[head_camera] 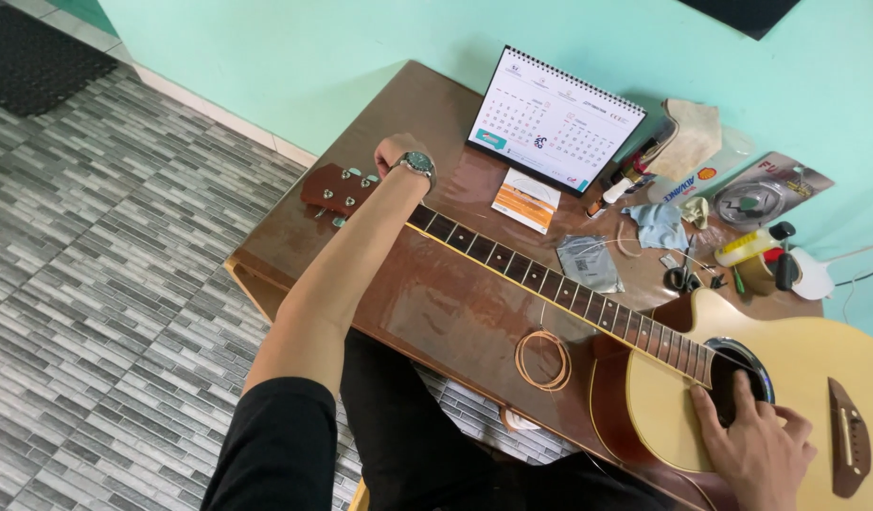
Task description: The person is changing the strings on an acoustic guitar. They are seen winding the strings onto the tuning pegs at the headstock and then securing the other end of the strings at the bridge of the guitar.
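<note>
Wooden table point(294, 237) standing against a mint-green wall point(294, 57), grey tiled floor point(96, 284) beside it; acoustic guitar point(796, 369) lying flat across the tabletop.

Head view: the left hand point(391, 151) is reaching to the headstock point(337, 189) at the table's far corner, fingers curled at the tuners, grip not discernible. The right hand point(756, 445) is resting released, fingers spread, on the guitar body beside the sound hole point(739, 369). A coiled string point(542, 360) is lying just below the neck point(550, 279). A desk calendar point(555, 118) is standing behind.
</note>
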